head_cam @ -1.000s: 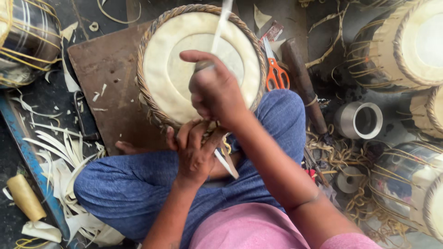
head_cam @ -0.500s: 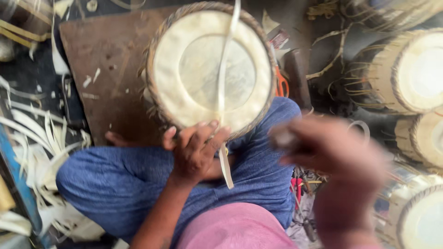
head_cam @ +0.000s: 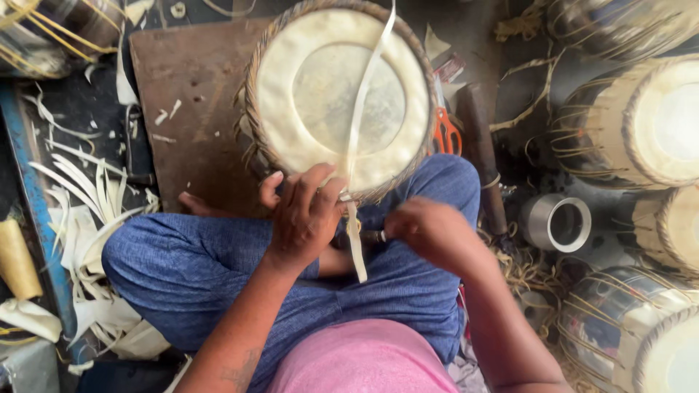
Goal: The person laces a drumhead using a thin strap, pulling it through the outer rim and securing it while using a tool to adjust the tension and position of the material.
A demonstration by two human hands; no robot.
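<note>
Far left: pale cut strips point(head_cam: 87, 211) scattered on floor beside blue rail point(head_cam: 33, 211). Brown flat board point(head_cam: 186, 109) under round pale-skinned drum with woven rim point(head_cam: 335, 87), drum propped against blue-trousered knees point(head_cam: 218, 269). Long thin pale strip point(head_cam: 362, 116) running down across drum head, over near rim, loose end hanging between both hands. Left hand point(head_cam: 302, 215) at near rim, fingers curled, grip pinched on strip where it crosses edge. Right hand point(head_cam: 429, 229) just beside, fist closed round small dark-handled metal tool point(head_cam: 368, 236), tip pointing at strip. Orange-handled scissors point(head_cam: 445, 131) right of drum, touching dark wooden stick point(head_cam: 480, 153). Short metal cylinder point(head_cam: 557, 222) further right. More laced drums point(head_cam: 641, 124) at far right.
</note>
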